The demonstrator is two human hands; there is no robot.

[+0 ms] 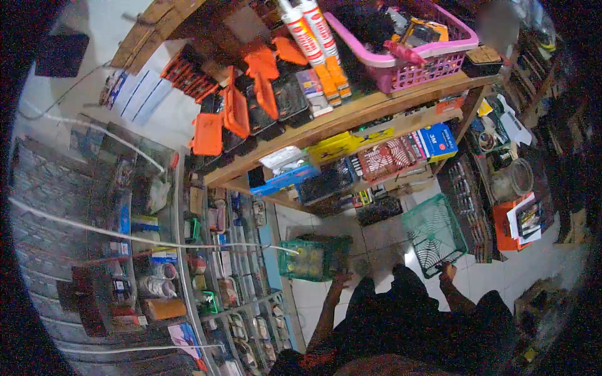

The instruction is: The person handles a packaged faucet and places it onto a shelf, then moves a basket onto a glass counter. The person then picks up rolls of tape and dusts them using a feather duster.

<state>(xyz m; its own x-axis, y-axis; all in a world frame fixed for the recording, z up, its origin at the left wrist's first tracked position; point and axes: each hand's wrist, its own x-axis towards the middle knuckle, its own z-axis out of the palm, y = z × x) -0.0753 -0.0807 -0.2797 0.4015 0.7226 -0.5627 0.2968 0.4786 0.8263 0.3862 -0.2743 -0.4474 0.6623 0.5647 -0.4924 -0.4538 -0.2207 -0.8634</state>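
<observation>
My left hand is low in front of me, at the near right corner of a green plastic basket with pale yellowish contents. Its fingers look curled at the dark edge, though they are small and dim. My right hand grips the near rim of a second green basket, which has a slatted, curved-line bottom and is tilted. Nothing shows inside this second basket. Between the two hands are my dark-clothed knees.
A wooden shelf ahead carries a pink basket, sealant tubes and orange-lidded boxes. Below sits a red patterned basket. On the left stands a glass display case, crossed by white cords. Tiled floor shows between the baskets.
</observation>
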